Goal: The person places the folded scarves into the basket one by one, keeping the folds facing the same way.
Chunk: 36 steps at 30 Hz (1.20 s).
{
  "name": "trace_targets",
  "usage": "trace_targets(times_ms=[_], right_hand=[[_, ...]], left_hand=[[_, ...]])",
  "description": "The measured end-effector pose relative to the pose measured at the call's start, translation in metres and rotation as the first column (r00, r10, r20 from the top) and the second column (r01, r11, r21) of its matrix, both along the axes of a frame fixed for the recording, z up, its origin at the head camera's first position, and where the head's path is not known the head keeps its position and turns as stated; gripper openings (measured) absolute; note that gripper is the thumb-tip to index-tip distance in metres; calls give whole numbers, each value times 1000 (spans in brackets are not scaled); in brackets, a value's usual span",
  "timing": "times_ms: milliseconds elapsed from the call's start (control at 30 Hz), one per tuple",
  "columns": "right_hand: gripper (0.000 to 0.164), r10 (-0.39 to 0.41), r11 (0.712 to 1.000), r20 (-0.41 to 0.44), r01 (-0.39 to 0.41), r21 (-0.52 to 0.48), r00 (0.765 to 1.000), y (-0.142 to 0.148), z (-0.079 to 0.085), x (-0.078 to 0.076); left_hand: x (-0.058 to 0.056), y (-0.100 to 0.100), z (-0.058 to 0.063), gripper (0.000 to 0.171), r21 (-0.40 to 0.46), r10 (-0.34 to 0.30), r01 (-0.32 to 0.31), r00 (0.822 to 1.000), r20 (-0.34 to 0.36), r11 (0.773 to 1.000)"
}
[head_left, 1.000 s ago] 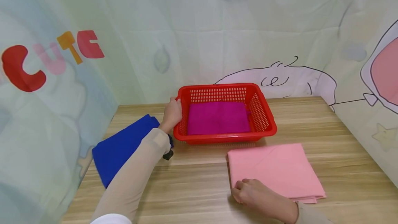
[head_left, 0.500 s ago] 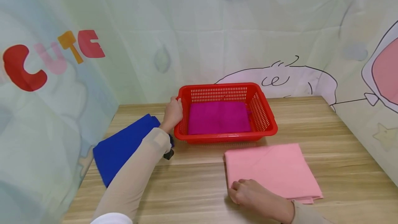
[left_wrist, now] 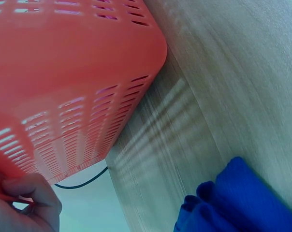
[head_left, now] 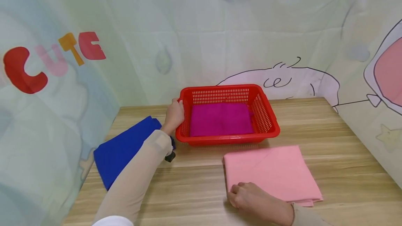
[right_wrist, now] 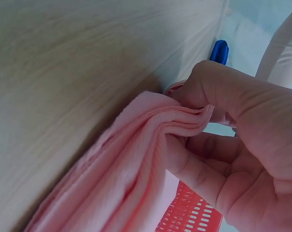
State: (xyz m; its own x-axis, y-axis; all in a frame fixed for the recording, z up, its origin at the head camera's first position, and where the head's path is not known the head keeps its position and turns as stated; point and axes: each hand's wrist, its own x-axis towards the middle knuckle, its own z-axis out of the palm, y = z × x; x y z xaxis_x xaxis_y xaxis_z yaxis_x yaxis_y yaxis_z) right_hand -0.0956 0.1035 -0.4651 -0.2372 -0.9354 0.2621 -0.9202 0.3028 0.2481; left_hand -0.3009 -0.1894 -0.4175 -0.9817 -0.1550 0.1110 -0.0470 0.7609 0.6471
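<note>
A red plastic basket (head_left: pixel 227 138) with slotted walls stands at the back of the table, and a folded magenta cloth (head_left: pixel 221 118) lies inside it. My left hand (head_left: pixel 174 115) grips the basket's left rim; in the left wrist view its fingers (left_wrist: pixel 37 193) curl over that rim. A folded pink cloth (head_left: pixel 273 173) lies on the table in front of the basket, to the right. My right hand (head_left: pixel 251 200) pinches the near left corner of this cloth; the right wrist view shows its layers (right_wrist: pixel 151 125) bunched between thumb and fingers.
A folded blue cloth (head_left: pixel 125 151) lies at the left of the wooden table (head_left: pixel 191 187), partly behind the left forearm. Printed fabric walls (head_left: pixel 201 37) rise along the table's back and sides. A small black object (head_left: pixel 170 156) sits by the left wrist.
The pink cloth has slid a little to the left along the table, with my right hand holding its corner. My left hand and the basket have stayed in place.
</note>
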Motion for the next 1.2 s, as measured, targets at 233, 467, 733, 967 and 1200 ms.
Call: trace_targets(times_ms=[233,467,733,967,1200], right_hand=[[23,-7,1000,22,7,4,1000,-4,1,2],[19,-32,991,22,28,134,999,-9,6,5],[17,-44,988,83,31,151,996,-14,10,7],[16,-45,991,116,30,129,992,-15,8,9],[15,-37,990,141,16,143,989,-20,9,9]], left_hand=[[1,-1,1,44,5,-6,6,1000,1,1000],[0,-1,1,44,-4,-1,1,1000,-8,1000],[0,0,1,44,-25,6,-7,1000,-18,1000],[0,1,1,44,0,10,-10,1000,-3,1000],[0,1,1,44,8,-3,3,1000,8,1000]])
